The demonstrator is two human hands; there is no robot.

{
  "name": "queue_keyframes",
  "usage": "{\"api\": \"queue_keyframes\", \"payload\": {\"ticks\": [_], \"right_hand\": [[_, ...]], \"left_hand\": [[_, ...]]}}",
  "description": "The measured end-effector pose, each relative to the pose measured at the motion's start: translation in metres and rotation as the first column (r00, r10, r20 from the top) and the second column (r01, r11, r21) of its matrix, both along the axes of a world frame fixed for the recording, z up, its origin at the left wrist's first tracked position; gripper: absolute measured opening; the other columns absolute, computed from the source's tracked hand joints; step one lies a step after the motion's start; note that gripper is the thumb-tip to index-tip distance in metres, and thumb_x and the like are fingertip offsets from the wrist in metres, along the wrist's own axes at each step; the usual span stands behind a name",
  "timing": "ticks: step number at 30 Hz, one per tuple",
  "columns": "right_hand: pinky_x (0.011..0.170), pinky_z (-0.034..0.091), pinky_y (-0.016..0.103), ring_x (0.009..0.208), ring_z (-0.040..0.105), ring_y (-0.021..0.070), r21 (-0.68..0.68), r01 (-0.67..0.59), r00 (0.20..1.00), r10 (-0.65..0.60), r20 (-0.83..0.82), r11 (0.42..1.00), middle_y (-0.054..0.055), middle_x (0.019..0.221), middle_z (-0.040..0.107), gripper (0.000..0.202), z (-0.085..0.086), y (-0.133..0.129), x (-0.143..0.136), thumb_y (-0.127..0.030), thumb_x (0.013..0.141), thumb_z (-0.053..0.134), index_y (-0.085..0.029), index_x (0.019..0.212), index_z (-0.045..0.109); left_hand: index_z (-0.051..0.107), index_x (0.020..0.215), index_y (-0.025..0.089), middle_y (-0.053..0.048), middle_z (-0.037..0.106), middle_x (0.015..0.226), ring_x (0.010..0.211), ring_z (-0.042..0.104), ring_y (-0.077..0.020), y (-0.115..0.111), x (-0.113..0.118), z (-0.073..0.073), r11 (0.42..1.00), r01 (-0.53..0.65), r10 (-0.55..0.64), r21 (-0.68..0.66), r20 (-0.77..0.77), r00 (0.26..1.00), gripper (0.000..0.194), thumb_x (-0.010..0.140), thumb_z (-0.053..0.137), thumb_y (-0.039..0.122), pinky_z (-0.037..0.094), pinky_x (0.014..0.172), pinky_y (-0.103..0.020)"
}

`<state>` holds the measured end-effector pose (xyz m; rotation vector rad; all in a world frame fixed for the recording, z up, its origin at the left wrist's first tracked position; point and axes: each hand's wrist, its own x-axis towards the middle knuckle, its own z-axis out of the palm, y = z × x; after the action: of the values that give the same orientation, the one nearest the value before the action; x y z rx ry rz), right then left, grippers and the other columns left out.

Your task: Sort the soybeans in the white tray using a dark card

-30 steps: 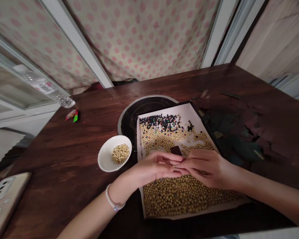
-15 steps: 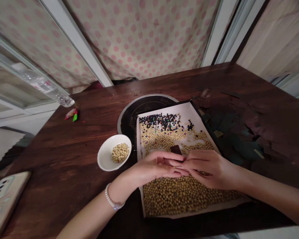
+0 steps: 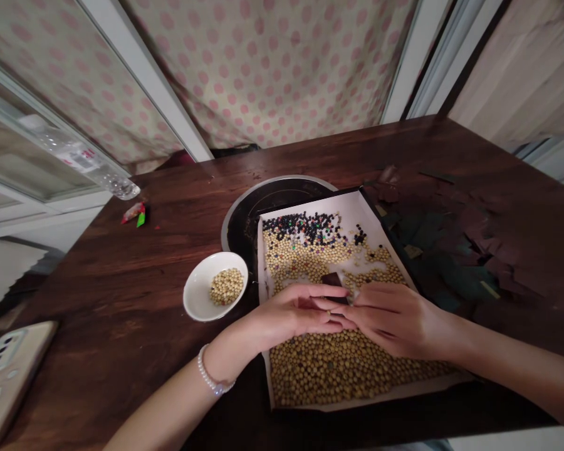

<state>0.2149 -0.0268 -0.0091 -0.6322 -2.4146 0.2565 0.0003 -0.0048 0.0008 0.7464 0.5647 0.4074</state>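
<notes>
On the bench [image 3: 122, 294], I see left hand [image 3: 291, 313] and right hand [image 3: 395, 319] fingertips meeting over the tray [image 3: 357, 210], fingers narrowly pinched, contents indiscernible, beans [image 3: 338, 369] directly beneath.

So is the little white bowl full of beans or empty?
Neither: the white bowl stands upright, holding only a small heap of yellow beans, with bare white showing around them.
</notes>
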Motion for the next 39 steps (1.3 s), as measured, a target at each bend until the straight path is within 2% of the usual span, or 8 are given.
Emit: {"api": "queue_keyframes", "payload": {"ticks": [6, 13, 16, 22, 31, 39], "right_hand": [[0.064, 0.045, 0.028, 0.067, 0.049, 0.0131, 0.015, -0.032, 0.999, 0.032, 0.042, 0.999, 0.004, 0.072, 0.058, 0.016, 0.0020, 0.0001, 0.0006, -0.007, 0.085, 0.048, -0.015, 0.076, 0.059], [0.064, 0.046, 0.029, 0.069, 0.051, 0.0135, 0.026, -0.030, 0.999, 0.029, 0.038, 0.999, 0.005, 0.072, 0.059, 0.016, 0.0018, 0.0002, 0.0005, -0.008, 0.085, 0.048, -0.015, 0.076, 0.059], [0.064, 0.047, 0.028, 0.069, 0.052, 0.0134, 0.023, -0.025, 0.999, 0.025, 0.032, 0.999, 0.005, 0.072, 0.058, 0.015, 0.0024, -0.0001, 0.0011, -0.009, 0.086, 0.047, -0.015, 0.077, 0.059], [0.064, 0.046, 0.029, 0.069, 0.050, 0.0138, -0.012, -0.026, 1.000, 0.026, 0.007, 1.000, 0.004, 0.073, 0.058, 0.013, 0.0019, -0.0007, 0.0018, -0.008, 0.085, 0.047, -0.015, 0.082, 0.058], [0.057, 0.041, 0.027, 0.063, 0.046, 0.0133, -0.045, 0.003, 1.000, -0.003, 0.009, 0.999, 0.003, 0.067, 0.054, 0.016, 0.0040, 0.0000, 0.0007, -0.010, 0.085, 0.046, -0.016, 0.076, 0.057], [0.057, 0.040, 0.026, 0.062, 0.047, 0.0127, -0.097, 0.005, 1.000, -0.007, -0.024, 0.995, 0.003, 0.066, 0.055, 0.016, 0.0057, 0.0000, -0.0004, -0.011, 0.085, 0.046, -0.016, 0.076, 0.058]], "left_hand": [[0.059, 0.115, 0.011, -0.015, 0.065, 0.109, 0.097, 0.065, -0.0219, -0.0010, -0.0001, -0.0004, 1.000, -0.004, 0.004, -0.012, 0.003, 1.000, 0.038, 0.079, 0.057, 0.000, 0.051, 0.087, -0.031], [0.061, 0.112, 0.011, -0.014, 0.067, 0.106, 0.094, 0.066, -0.0193, -0.0009, 0.0003, 0.0008, 1.000, -0.021, 0.021, -0.001, 0.011, 1.000, 0.032, 0.081, 0.058, 0.003, 0.051, 0.086, -0.028], [0.060, 0.113, 0.009, -0.015, 0.068, 0.103, 0.094, 0.066, -0.0209, -0.0005, 0.0004, 0.0012, 1.000, -0.003, 0.003, 0.005, -0.017, 1.000, 0.032, 0.081, 0.058, 0.006, 0.051, 0.086, -0.030], [0.058, 0.113, 0.006, -0.018, 0.068, 0.101, 0.093, 0.066, -0.0253, -0.0007, 0.0002, 0.0013, 1.000, 0.018, -0.018, 0.013, -0.022, 1.000, 0.030, 0.083, 0.057, 0.008, 0.052, 0.085, -0.033], [0.059, 0.110, 0.007, -0.018, 0.068, 0.099, 0.092, 0.067, -0.0243, -0.0006, -0.0004, 0.0008, 0.998, 0.046, -0.045, 0.030, -0.010, 0.999, 0.025, 0.085, 0.055, 0.011, 0.052, 0.083, -0.032], [0.059, 0.109, 0.007, -0.017, 0.069, 0.097, 0.091, 0.067, -0.0229, -0.0002, -0.0005, 0.0027, 0.998, 0.061, -0.061, 0.021, 0.007, 0.998, 0.024, 0.087, 0.052, 0.011, 0.052, 0.082, -0.030]]}}
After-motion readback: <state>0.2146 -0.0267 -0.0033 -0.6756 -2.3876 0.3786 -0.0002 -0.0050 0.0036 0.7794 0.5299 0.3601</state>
